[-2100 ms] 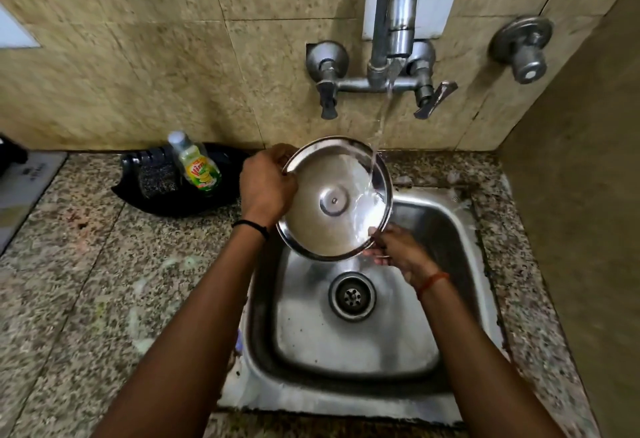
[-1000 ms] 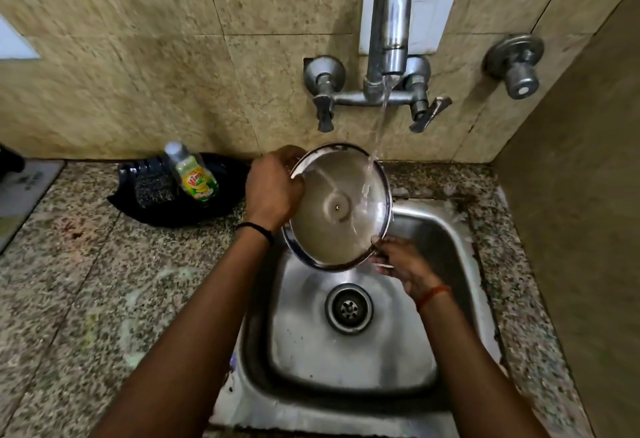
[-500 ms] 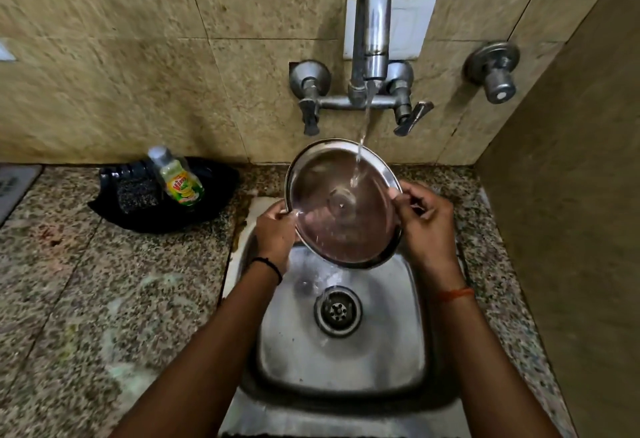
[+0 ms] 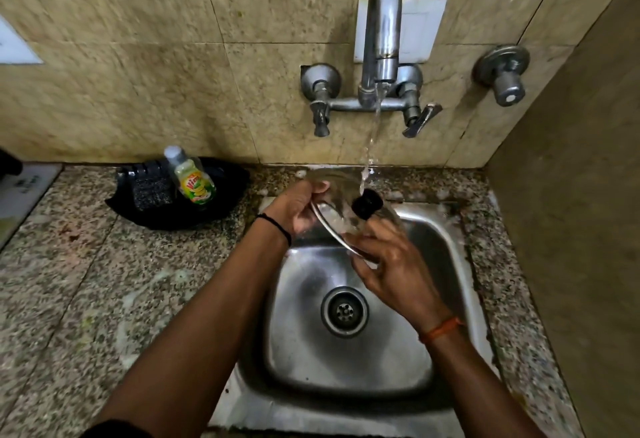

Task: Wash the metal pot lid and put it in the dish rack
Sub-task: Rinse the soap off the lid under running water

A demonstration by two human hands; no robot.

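A view from above looks down at a small steel sink set in a speckled granite counter, against a beige tiled wall. The basin holds no dishes; its round drain strainer sits in the middle of the wet floor. On the counter to the left of the sink, against the wall, a black tray holds a dark scrubbing pad and a small bottle of yellow-green dish soap leaning beside it. A wall-mounted tap with two side handles is running, and a thin stream of water falls onto the metal pot lid, which is held over the far edge of the sink, tilted, with its top side and black knob facing up toward the camera. The water lands just beside the knob. The left hand, with a black band at the wrist, grips the lid's left rim, fingers curled around the edge and thumb lying on top near the far side. The right hand, with an orange thread at the wrist, is at the lid's near right edge; its fingers are loosely spread and reach up onto the lid's surface just below the knob, palm turned partly upward. The motion blur makes it hard to tell whether the right hand clasps the rim or only rests against it. A separate round valve is fixed to the wall at the right.
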